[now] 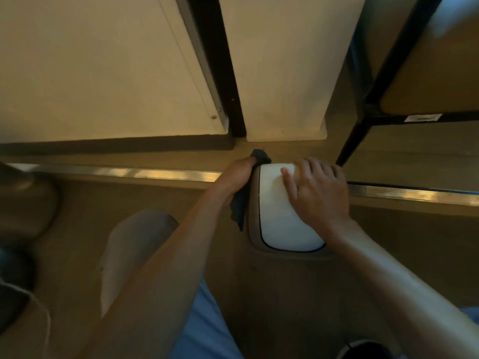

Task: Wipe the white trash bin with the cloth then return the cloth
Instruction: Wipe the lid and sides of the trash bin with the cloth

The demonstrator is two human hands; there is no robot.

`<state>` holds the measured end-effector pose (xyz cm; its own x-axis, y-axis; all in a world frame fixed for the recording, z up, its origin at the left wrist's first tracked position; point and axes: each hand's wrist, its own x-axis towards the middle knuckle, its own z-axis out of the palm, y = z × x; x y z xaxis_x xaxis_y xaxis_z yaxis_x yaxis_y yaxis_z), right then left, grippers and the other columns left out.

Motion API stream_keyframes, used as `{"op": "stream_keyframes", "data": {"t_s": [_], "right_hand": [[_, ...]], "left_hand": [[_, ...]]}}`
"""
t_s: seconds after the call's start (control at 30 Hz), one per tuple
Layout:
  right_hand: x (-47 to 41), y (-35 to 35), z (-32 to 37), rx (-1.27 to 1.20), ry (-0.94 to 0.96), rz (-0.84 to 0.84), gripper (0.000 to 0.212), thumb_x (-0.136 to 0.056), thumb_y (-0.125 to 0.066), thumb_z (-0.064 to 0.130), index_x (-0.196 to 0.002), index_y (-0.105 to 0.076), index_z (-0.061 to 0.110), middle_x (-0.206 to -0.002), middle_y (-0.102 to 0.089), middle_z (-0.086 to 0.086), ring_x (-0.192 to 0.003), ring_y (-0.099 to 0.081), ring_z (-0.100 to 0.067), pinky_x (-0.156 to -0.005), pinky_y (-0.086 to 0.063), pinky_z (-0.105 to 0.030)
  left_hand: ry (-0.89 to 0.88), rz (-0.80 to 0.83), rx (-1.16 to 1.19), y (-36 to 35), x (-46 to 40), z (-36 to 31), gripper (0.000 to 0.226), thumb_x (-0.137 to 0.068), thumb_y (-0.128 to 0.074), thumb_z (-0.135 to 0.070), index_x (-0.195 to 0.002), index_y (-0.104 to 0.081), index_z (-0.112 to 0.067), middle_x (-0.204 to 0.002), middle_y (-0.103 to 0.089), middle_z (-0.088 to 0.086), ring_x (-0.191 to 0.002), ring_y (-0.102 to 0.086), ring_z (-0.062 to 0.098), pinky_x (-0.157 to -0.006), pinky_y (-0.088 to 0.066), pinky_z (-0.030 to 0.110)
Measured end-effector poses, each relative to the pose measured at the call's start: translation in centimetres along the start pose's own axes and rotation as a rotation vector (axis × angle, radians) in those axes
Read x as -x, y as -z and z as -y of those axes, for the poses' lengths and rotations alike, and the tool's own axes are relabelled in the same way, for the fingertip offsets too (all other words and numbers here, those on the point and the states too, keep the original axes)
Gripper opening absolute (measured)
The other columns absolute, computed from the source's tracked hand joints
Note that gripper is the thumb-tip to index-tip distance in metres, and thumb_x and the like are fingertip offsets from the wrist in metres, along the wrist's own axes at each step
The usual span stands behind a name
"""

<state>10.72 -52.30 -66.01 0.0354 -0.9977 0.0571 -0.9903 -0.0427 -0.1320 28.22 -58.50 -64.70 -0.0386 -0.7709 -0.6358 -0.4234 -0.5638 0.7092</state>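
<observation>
Nearest the camera, both bare forearms reached forward over blue clothing toward the white trash bin, which stood on the brown floor just right of frame centre, seen from above. The right hand lay flat on the lid at about 2 o'clock of the bin, fingers loosely spread and pressing down, apparently steadying it. The left hand sat against the bin's side at roughly 10 o'clock, closed around the dark cloth; its fingertips curled out of sight, so the exact grip could not be told. One end of the cloth poked out beyond the knuckles at 11 o'clock, the rest hung down along the bin's left wall. Judgement: wiping was under way on the left flank; whether top, front or right side had been covered could not be read, as no streaks showed. Returning the cloth remained, and its home was not in view. Beyond the bin ran a metal floor strip, then pale cabinet panels, and a black-framed shelf at 1 o'clock.
</observation>
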Motion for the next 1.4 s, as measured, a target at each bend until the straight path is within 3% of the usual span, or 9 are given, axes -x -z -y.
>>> {"op": "stream_keyframes", "data": {"t_s": [0.1,0.23,0.33,0.47,0.77,0.9,1.07,1.2,1.4], "right_hand": [[-0.3,0.6,0.0,0.021,0.028,0.029,0.066,-0.108,-0.014,0.054,-0.115,-0.063,0.01,-0.111,-0.067,-0.014,-0.105,-0.064,-0.031,-0.096,-0.045,-0.047],[-0.7,0.8,-0.4,0.022,0.075,0.06,0.068,-0.107,-0.012,0.055,-0.114,-0.062,0.009,-0.11,-0.065,-0.014,-0.101,-0.063,-0.031,-0.09,-0.045,-0.045],[-0.9,0.8,-0.8,0.019,0.118,0.063,0.068,-0.106,-0.012,0.055,-0.119,-0.061,0.008,-0.114,-0.064,-0.016,-0.104,-0.062,-0.033,-0.09,-0.044,-0.047],[-1.0,0.7,-1.3,0.014,0.143,0.048,0.061,-0.107,-0.02,0.053,-0.122,-0.06,0.009,-0.116,-0.064,-0.016,-0.106,-0.061,-0.033,-0.091,-0.044,-0.048],[-1.0,0.3,-1.6,-0.084,0.144,0.023,0.07,-0.104,-0.015,0.057,-0.129,-0.057,0.007,-0.125,-0.061,-0.018,-0.113,-0.059,-0.037,-0.093,-0.045,-0.052],[-0.8,0.3,-1.6,-0.126,0.14,0.012,0.068,-0.104,-0.019,0.058,-0.131,-0.056,0.008,-0.126,-0.06,-0.019,-0.114,-0.058,-0.037,-0.091,-0.046,-0.051],[-0.7,0.2,-1.8,-0.126,0.153,0.01,0.068,-0.105,-0.02,0.058,-0.128,-0.057,0.007,-0.123,-0.061,-0.02,-0.112,-0.059,-0.037,-0.089,-0.047,-0.05],[-0.7,0.3,-1.8,-0.137,0.164,-0.007,0.066,-0.105,-0.023,0.057,-0.127,-0.058,0.006,-0.124,-0.061,-0.019,-0.113,-0.059,-0.037,-0.092,-0.046,-0.052],[-0.9,0.0,-1.8,-0.127,0.162,-0.03,0.067,-0.105,-0.021,0.058,-0.124,-0.059,0.006,-0.121,-0.061,-0.019,-0.111,-0.06,-0.036,-0.09,-0.045,-0.049]], "left_hand": [[0.026,-0.069,0.079,-0.3,1.6,1.5,0.038,-0.106,-0.037,-0.04,-0.116,-0.066,-0.018,-0.113,-0.069,0.012,-0.105,-0.065,0.026,-0.092,-0.051,0.039],[-0.015,-0.216,0.141,-2.2,3.6,5.0,0.039,-0.111,-0.032,-0.034,-0.116,-0.065,-0.013,-0.118,-0.067,0.01,-0.114,-0.062,0.026,-0.101,-0.047,0.041],[-0.045,-0.345,0.21,-5.0,6.4,8.7,0.036,-0.113,-0.034,-0.031,-0.107,-0.066,-0.016,-0.108,-0.068,0.008,-0.107,-0.064,0.025,-0.089,-0.046,0.039],[-0.064,-0.465,0.317,-8.2,8.6,12.0,0.034,-0.111,-0.039,-0.036,-0.109,-0.068,-0.017,-0.106,-0.067,0.013,-0.102,-0.065,0.026,-0.09,-0.049,0.043],[-0.069,-0.361,0.151,-3.6,1.9,5.6,0.039,-0.112,-0.035,-0.035,-0.114,-0.068,-0.015,-0.111,-0.068,0.005,-0.109,-0.062,0.022,-0.089,-0.043,0.034],[-0.083,-0.442,0.218,-5.8,4.6,7.6,0.035,-0.112,-0.036,-0.032,-0.099,-0.067,-0.021,-0.098,-0.068,0.001,-0.093,-0.063,0.012,-0.081,-0.045,0.031],[-0.117,-0.622,0.32,-10.0,8.3,12.6,0.034,-0.111,-0.04,-0.034,-0.103,-0.068,-0.017,-0.101,-0.066,0.012,-0.093,-0.063,0.019,-0.078,-0.045,0.032],[-0.089,-0.53,0.269,-7.3,5.7,9.5,0.036,-0.111,-0.039,-0.034,-0.104,-0.069,-0.016,-0.098,-0.068,0.005,-0.089,-0.062,0.01,-0.075,-0.045,0.028],[-0.093,-0.414,0.216,-4.3,2.4,6.6,0.037,-0.111,-0.038,-0.036,-0.105,-0.07,-0.019,-0.101,-0.071,0.003,-0.099,-0.066,0.016,-0.083,-0.047,0.031]]}}
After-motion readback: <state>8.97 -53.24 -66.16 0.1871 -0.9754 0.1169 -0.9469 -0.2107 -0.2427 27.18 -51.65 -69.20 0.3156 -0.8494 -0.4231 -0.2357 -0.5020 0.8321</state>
